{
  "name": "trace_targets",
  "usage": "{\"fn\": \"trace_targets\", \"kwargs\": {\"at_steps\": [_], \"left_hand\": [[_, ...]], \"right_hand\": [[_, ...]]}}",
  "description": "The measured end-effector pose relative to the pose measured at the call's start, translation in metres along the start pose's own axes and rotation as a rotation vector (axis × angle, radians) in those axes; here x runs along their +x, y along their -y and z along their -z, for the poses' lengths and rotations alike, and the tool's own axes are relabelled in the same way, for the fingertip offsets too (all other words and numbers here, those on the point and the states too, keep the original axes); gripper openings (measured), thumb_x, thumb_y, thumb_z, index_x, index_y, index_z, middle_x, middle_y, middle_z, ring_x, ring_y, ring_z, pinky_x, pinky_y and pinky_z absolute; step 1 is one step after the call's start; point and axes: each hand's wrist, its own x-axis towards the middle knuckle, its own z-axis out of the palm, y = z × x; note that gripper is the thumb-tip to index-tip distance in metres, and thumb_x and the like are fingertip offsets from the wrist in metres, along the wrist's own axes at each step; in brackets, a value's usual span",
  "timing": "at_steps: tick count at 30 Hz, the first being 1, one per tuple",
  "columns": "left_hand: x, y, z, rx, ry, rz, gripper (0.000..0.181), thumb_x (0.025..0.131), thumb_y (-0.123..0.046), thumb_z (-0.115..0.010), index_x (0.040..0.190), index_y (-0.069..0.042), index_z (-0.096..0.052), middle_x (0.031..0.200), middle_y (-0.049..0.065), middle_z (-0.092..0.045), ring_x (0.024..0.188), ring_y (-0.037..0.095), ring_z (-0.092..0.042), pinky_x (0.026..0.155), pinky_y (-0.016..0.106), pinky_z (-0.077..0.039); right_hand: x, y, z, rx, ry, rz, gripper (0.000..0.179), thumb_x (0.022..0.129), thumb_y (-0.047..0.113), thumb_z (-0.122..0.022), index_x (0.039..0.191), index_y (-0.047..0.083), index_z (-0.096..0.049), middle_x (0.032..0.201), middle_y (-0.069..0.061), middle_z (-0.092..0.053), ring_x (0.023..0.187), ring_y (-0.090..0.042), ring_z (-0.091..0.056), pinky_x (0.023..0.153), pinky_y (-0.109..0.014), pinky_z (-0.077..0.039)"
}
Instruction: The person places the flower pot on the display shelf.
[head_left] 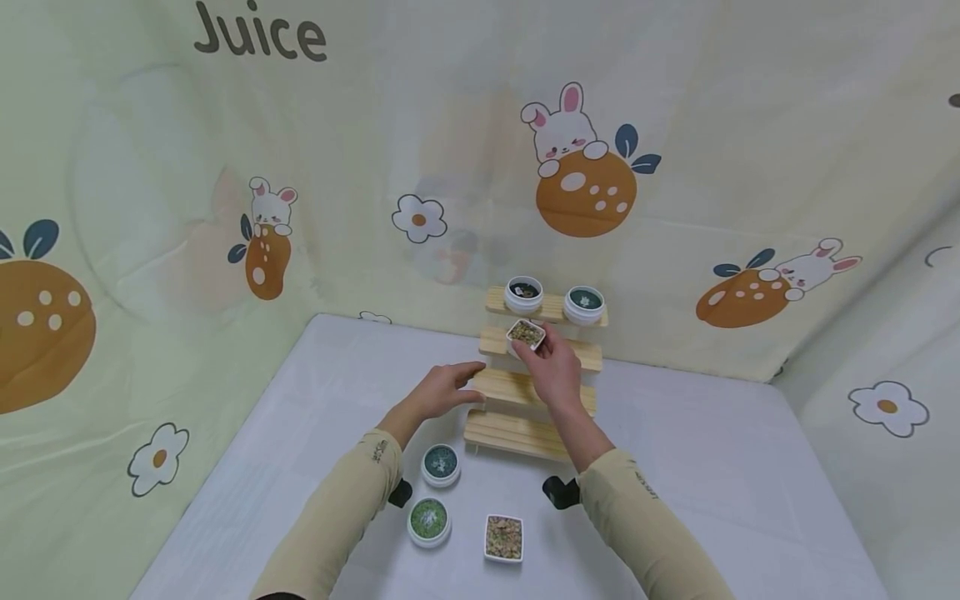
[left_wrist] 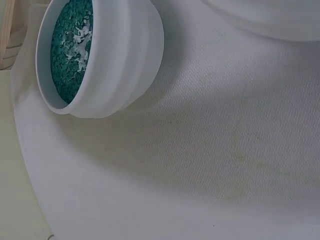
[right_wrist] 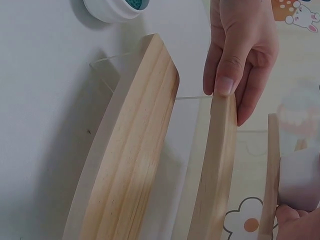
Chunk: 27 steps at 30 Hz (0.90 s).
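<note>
My right hand point(head_left: 557, 371) holds a small square white pot point(head_left: 517, 346) of brown gravel, thumb and fingers at its side, over the second board from the top of a stepped wooden shelf point(head_left: 517, 433). In the right wrist view the square white pot point(right_wrist: 299, 181) is partly cut off by the frame edge and appears right at a board. My left hand point(head_left: 438, 392) pinches the left end of a lower board point(right_wrist: 217, 150), thumb on one side and fingers on the other. The left wrist view leaves that hand out and shows a round white pot point(left_wrist: 125, 55) with teal filling.
Two round white pots point(head_left: 523, 294) point(head_left: 583, 306) stand on the top board. Another round pot with teal filling point(head_left: 440, 465), one with green filling point(head_left: 429, 522) and a square gravel pot point(head_left: 503, 538) stand on the white table point(head_left: 705, 467). A printed cloth point(head_left: 465, 108) hangs behind.
</note>
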Motion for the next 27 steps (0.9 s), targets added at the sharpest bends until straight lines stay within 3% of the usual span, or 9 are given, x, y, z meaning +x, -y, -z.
{"fn": "trace_targets", "kwargs": {"at_steps": [13,22,27], "left_hand": [[0.0000,-0.0009,0.0016,-0.001,0.010,-0.004,0.061,0.091,-0.026,-0.071,0.143,-0.002,-0.048,0.144,0.014,-0.050,0.128,0.029,-0.052,0.107,0.036,-0.046],[0.0023,0.0019,0.0012,0.021,0.018,-0.001,0.063,0.091,-0.027,-0.072,0.143,-0.002,-0.048,0.145,0.012,-0.050,0.129,0.027,-0.052,0.106,0.034,-0.046],[0.0035,0.0034,0.0007,0.015,0.021,0.006,0.063,0.091,-0.026,-0.072,0.143,-0.002,-0.048,0.145,0.012,-0.050,0.129,0.027,-0.052,0.107,0.036,-0.046]], "right_hand": [[-0.0003,0.0013,0.0004,-0.039,-0.001,-0.003,0.072,0.089,0.031,-0.072,0.147,0.002,-0.042,0.142,-0.015,-0.051,0.129,-0.025,-0.052,0.104,-0.032,-0.048],[-0.0056,0.0011,0.0057,0.042,0.018,0.002,0.070,0.088,0.029,-0.074,0.146,0.004,-0.043,0.148,-0.013,-0.045,0.134,-0.023,-0.045,0.108,-0.030,-0.043],[-0.0082,-0.0062,0.0083,0.056,0.024,0.000,0.076,0.089,0.029,-0.074,0.149,0.001,-0.037,0.152,-0.014,-0.038,0.138,-0.023,-0.040,0.111,-0.028,-0.039]]}}
